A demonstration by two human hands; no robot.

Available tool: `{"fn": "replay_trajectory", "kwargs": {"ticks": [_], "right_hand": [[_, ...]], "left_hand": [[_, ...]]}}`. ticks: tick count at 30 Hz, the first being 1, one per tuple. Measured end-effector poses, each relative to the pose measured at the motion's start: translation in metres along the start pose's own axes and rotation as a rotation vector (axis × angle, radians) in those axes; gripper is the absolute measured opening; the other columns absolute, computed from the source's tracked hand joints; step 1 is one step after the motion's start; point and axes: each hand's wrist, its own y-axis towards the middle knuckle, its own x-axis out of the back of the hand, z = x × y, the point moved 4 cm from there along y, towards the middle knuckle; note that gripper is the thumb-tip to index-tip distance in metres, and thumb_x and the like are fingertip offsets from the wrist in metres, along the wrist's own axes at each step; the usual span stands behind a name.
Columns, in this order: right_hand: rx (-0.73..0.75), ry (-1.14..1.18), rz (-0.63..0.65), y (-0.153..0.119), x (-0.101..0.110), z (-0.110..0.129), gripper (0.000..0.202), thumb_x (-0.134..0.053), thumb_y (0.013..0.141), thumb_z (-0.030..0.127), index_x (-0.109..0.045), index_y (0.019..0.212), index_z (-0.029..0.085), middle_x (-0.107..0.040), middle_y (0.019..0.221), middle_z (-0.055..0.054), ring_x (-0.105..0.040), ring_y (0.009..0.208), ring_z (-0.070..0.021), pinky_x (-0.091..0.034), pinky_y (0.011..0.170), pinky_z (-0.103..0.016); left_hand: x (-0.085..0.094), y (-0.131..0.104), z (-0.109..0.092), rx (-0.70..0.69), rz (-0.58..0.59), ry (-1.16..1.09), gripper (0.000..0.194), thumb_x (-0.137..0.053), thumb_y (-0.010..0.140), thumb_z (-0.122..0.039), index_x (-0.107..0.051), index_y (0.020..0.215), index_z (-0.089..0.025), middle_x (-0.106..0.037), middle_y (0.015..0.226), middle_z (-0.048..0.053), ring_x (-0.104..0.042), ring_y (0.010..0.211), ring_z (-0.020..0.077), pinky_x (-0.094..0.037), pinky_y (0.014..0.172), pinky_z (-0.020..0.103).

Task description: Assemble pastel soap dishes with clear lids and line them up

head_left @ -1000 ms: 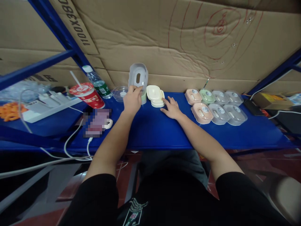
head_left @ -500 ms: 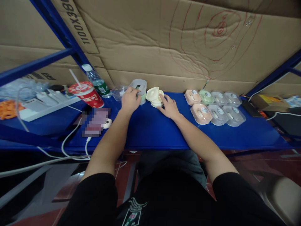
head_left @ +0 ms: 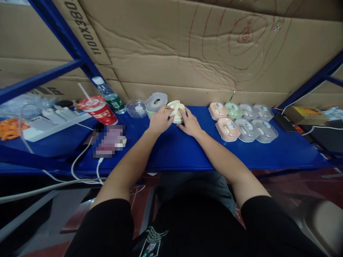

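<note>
- While the left hand [head_left: 161,120] curls at the cream pieces [head_left: 175,106], I cannot tell its grip.
- Right hand [head_left: 190,123]: fingers apart, apparently touching them.
- 7 boxes [head_left: 248,130] sit rightward.

Looks like a workshop here: blue metal rack [head_left: 65,35] framing the tabletop [head_left: 184,153], cardboard sheeting [head_left: 150,43] along its back edge, red-tiled floor [head_left: 138,205]!
</note>
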Motion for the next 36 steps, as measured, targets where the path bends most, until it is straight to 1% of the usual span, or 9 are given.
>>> {"fn": "replay_trajectory", "kwargs": {"ticks": [3,5,8,12,18,23,28,33,36], "right_hand": [[0.001,0.016,-0.010,0.001,-0.002,-0.003,0.092,-0.072,0.098,0.040,-0.027,0.177,0.023,-0.025,0.182,-0.024,-0.042,0.160,-0.0463,-0.041,0.125,-0.069],[-0.014,0.043,-0.012,0.001,-0.005,-0.005,0.093,-0.071,0.097,0.040,-0.026,0.177,0.022,-0.025,0.182,-0.024,-0.044,0.159,-0.0467,-0.042,0.124,-0.069],[-0.037,0.110,-0.009,0.002,-0.008,-0.009,0.099,-0.070,0.097,0.041,-0.019,0.178,0.017,-0.026,0.180,-0.027,-0.042,0.161,-0.0457,-0.044,0.125,-0.066],[-0.027,0.177,0.010,0.003,-0.009,-0.010,0.104,-0.070,0.096,0.043,-0.014,0.177,0.011,-0.027,0.179,-0.029,-0.036,0.165,-0.0428,-0.042,0.129,-0.062],[-0.010,0.181,0.037,0.002,-0.007,-0.006,0.097,-0.068,0.096,0.036,-0.021,0.176,0.008,-0.033,0.177,-0.027,-0.040,0.164,-0.0396,-0.040,0.132,-0.055],[-0.026,0.192,0.057,0.002,-0.008,-0.007,0.098,-0.071,0.095,0.040,-0.023,0.176,0.013,-0.030,0.179,-0.026,-0.038,0.165,-0.0405,-0.042,0.130,-0.059],[-0.032,0.185,0.089,0.002,-0.008,-0.008,0.095,-0.072,0.096,0.041,-0.029,0.175,0.013,-0.028,0.181,-0.025,-0.039,0.165,-0.0414,-0.040,0.132,-0.057],[-0.029,0.181,0.103,0.002,-0.009,-0.009,0.101,-0.074,0.095,0.044,-0.023,0.178,0.017,-0.024,0.183,-0.022,-0.036,0.166,-0.0419,-0.038,0.132,-0.059],[-0.012,0.150,0.109,0.002,-0.008,-0.007,0.100,-0.073,0.097,0.041,-0.020,0.179,0.022,-0.023,0.184,-0.021,-0.037,0.165,-0.0428,-0.039,0.132,-0.061]], "left_hand": [[-0.015,0.000,-0.018,-0.037,0.140,-0.016,0.051,-0.059,0.105,-0.029,-0.062,0.155,-0.022,-0.064,0.153,0.014,-0.070,0.129,0.0340,-0.062,0.101,0.044],[-0.021,0.001,-0.023,-0.050,0.189,-0.033,0.056,-0.058,0.103,-0.024,-0.058,0.159,-0.021,-0.065,0.152,0.014,-0.068,0.133,0.0340,-0.061,0.105,0.044],[-0.023,0.003,-0.023,-0.044,0.188,-0.050,0.056,-0.060,0.102,-0.022,-0.058,0.159,-0.020,-0.063,0.153,0.015,-0.066,0.137,0.0335,-0.059,0.110,0.043],[-0.023,0.003,-0.015,0.045,0.141,-0.060,0.061,-0.064,0.103,-0.030,-0.054,0.162,-0.020,-0.051,0.167,0.016,-0.063,0.141,0.0355,-0.060,0.110,0.045],[-0.033,0.001,-0.013,0.020,0.239,-0.106,0.058,-0.063,0.102,-0.028,-0.056,0.159,-0.020,-0.058,0.161,0.014,-0.066,0.139,0.0320,-0.056,0.118,0.045],[-0.031,0.002,-0.010,0.068,0.205,-0.096,0.059,-0.067,0.102,-0.033,-0.058,0.159,-0.021,-0.046,0.172,0.014,-0.063,0.144,0.0340,-0.054,0.120,0.046],[-0.029,0.000,-0.011,0.050,0.229,-0.098,0.052,-0.065,0.102,-0.033,-0.063,0.154,-0.022,-0.056,0.165,0.012,-0.061,0.146,0.0336,-0.053,0.121,0.046],[-0.013,0.003,-0.001,0.069,0.083,-0.070,0.049,-0.064,0.104,-0.036,-0.064,0.151,-0.023,-0.050,0.170,0.013,-0.064,0.142,0.0341,-0.058,0.114,0.046],[-0.001,0.005,0.016,0.121,0.003,-0.023,0.046,-0.062,0.105,-0.035,-0.063,0.149,-0.023,-0.056,0.164,0.014,-0.061,0.144,0.0352,-0.056,0.115,0.048]]}}
